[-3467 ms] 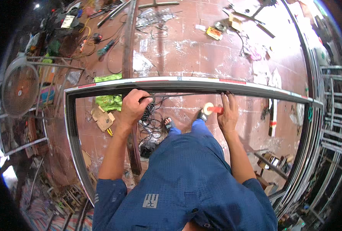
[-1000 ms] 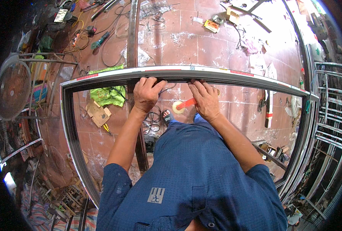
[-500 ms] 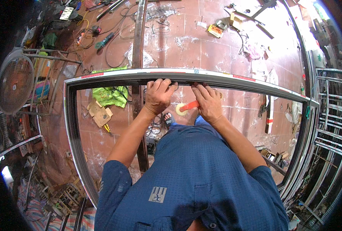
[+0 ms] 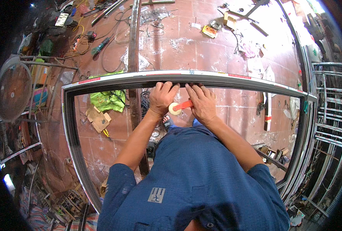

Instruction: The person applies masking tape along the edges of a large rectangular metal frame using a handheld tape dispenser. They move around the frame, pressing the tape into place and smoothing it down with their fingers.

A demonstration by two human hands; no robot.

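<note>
A large rectangular frame [image 4: 217, 78], dark inside with a white, red-marked outer edge, spans the area in front of me. My left hand [image 4: 163, 98] has its fingers bent against the inner side of the far bar, and the fingertips are partly hidden in its dark groove. Close by on the right, my right hand [image 4: 202, 102] presses its fingers to the same bar. Tucked under that hand is a mallet [image 4: 184, 104] with an orange-red handle; its round cream head points toward my left hand. Any thin strip in the groove is too dark to make out.
A dark metal beam [image 4: 134, 46] runs beneath the frame. On the tiled floor lie a green bag [image 4: 108, 101], torn cardboard [image 4: 98, 118], a power tool [image 4: 100, 46] and cables. A round fan [image 4: 14, 90] stands left; metal ladder-like frames [image 4: 332, 107] stand right.
My left hand has slid right along the far bar, and my right hand has come slightly left with the mallet. The gap between the hands is narrower.
</note>
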